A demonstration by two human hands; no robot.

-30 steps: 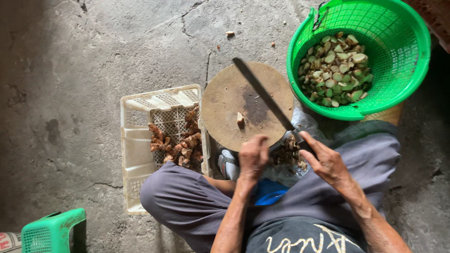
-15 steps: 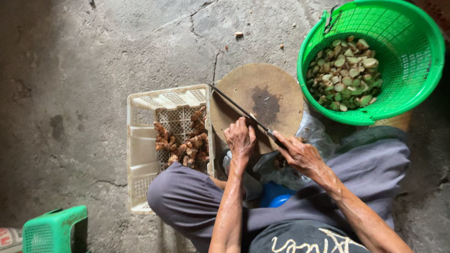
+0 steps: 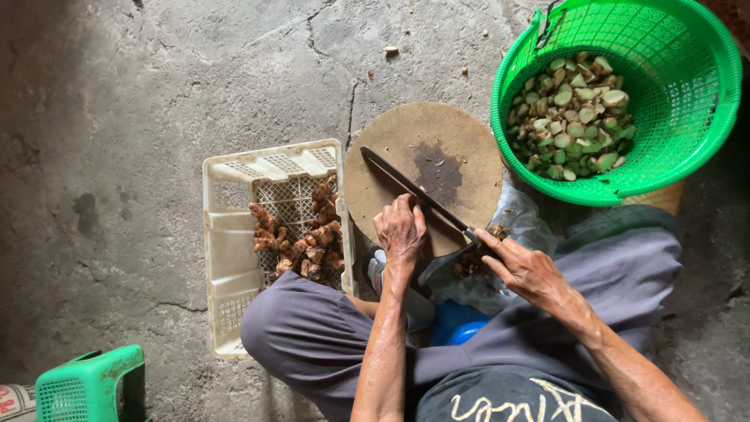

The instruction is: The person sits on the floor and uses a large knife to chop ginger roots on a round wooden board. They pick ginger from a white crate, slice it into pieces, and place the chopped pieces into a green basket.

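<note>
Brown and round, the wooden chopping block [image 3: 426,168] now bears the long dark knife [image 3: 414,190] laid flat across its near edge, no longer raised as a second ago. The right hand [image 3: 525,268] grips the handle; the left hand [image 3: 401,231], curled, presses beside the blade. A crumpled clear plastic bag [image 3: 516,219] lies under the block's right edge.

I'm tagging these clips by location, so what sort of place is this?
Probably an informal food-prep spot on the ground, maybe a yard or market floor: cracked concrete floor, a round wooden chopping block, a green basket of cut pieces.
</note>
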